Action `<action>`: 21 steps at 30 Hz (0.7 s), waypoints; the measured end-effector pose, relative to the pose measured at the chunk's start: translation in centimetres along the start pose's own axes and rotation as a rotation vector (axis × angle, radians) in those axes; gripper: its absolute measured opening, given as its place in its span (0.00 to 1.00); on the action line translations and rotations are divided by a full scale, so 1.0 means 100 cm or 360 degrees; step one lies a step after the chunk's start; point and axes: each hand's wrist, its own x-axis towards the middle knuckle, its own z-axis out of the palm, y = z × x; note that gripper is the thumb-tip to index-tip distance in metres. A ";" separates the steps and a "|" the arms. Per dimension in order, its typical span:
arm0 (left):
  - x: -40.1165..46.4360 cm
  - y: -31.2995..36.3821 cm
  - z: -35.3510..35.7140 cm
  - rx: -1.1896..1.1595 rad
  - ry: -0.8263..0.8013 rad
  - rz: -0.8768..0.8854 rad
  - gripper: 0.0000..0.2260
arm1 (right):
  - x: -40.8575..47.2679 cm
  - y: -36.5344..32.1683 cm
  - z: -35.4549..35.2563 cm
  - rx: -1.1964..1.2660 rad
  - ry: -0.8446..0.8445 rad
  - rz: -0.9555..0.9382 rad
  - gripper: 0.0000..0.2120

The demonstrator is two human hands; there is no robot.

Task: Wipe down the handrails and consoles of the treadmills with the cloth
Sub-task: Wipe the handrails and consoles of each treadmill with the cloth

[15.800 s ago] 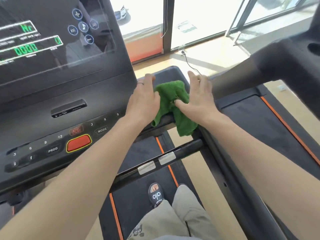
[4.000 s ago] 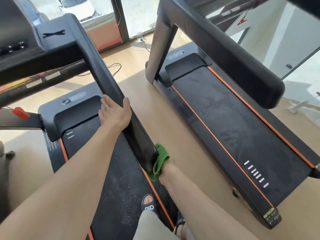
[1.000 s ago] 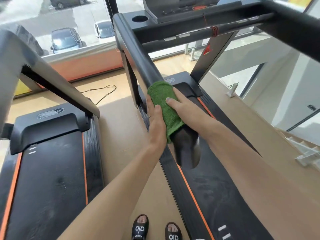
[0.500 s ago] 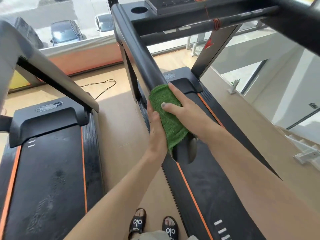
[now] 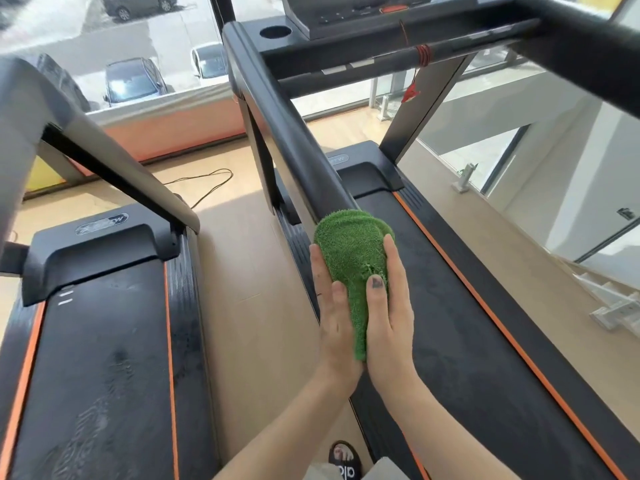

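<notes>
Two hands are working one green cloth (image 5: 353,261), which is lying draped over the near end of a dark handrail (image 5: 277,109) on the right-hand treadmill. The left hand (image 5: 332,313) is pressing against the cloth's left side with fingers reaching forward along it and the thumb lying on top, while the right hand (image 5: 388,313) is wrapping the cloth from the right, thumb on the upper face and fingers going down the far side; so each grip is closing round the cloth and the rail end beneath it, which is itself hidden under the fabric. The cloth is looking like soft, looped terry: light, limp, and likely to bunch or slide off a smooth rail unless it is being squeezed against it. A sensible hold would be just this, palms cupping it from both sides so the pile is meeting the rail all round. The handrail is looking rigid and slick, running up toward a console (image 5: 349,12) with a cup hole (image 5: 275,31) beside it. A red cord (image 5: 423,53) is hanging from the crossbar (image 5: 398,60) and could snag the cloth further up. Another treadmill (image 5: 100,323) is standing to the left on the wooden floor (image 5: 256,271).
</notes>
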 end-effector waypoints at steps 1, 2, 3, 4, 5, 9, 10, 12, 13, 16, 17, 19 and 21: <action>0.004 -0.003 0.001 -0.0043 0.0008 -0.0003 0.26 | 0.003 -0.003 -0.002 -0.0048 -0.0032 0.0003 0.25; 0.011 -0.003 0.002 -0.0088 0.0009 -0.0022 0.25 | 0.010 -0.007 -0.003 -0.0124 -0.0068 -0.0003 0.25; 0.020 -0.003 0.000 -0.0136 0.0011 -0.0040 0.26 | 0.019 -0.013 -0.005 -0.0211 -0.0120 -0.0012 0.25; 0.034 0.000 -0.001 -0.0202 0.0002 -0.0055 0.26 | 0.034 -0.020 -0.006 -0.0295 -0.0197 -0.0034 0.25; 0.050 0.001 -0.004 -0.0258 -0.0004 -0.0071 0.25 | 0.049 -0.029 -0.006 -0.0379 -0.0294 -0.0048 0.24; 0.123 0.017 -0.015 -0.0300 0.0025 -0.0248 0.23 | 0.135 -0.055 0.020 -0.0894 -0.0880 0.0103 0.28; 0.140 0.020 -0.016 -0.0308 0.0030 -0.0322 0.22 | 0.155 -0.056 0.033 -0.0989 -0.0978 0.0159 0.31; 0.175 0.022 -0.022 -0.0309 0.0027 -0.0438 0.22 | 0.193 -0.054 0.058 -0.1018 -0.1041 0.0245 0.33; 0.189 0.022 -0.023 -0.0312 0.0031 -0.0470 0.22 | 0.207 -0.051 0.068 -0.1002 -0.1040 0.0272 0.33; 0.225 0.020 -0.028 -0.0281 0.0086 -0.0474 0.22 | 0.245 -0.037 0.094 -0.0935 -0.1007 0.0333 0.32; 0.234 0.018 -0.030 -0.0297 0.0093 -0.0465 0.22 | 0.253 -0.034 0.101 -0.0923 -0.0997 0.0341 0.33; 0.252 0.016 -0.033 -0.0314 0.0099 -0.0467 0.22 | 0.269 -0.031 0.114 -0.0940 -0.0980 0.0333 0.34; 0.275 0.016 -0.036 -0.0324 0.0121 -0.0527 0.22 | 0.289 -0.029 0.133 -0.0973 -0.0967 0.0316 0.33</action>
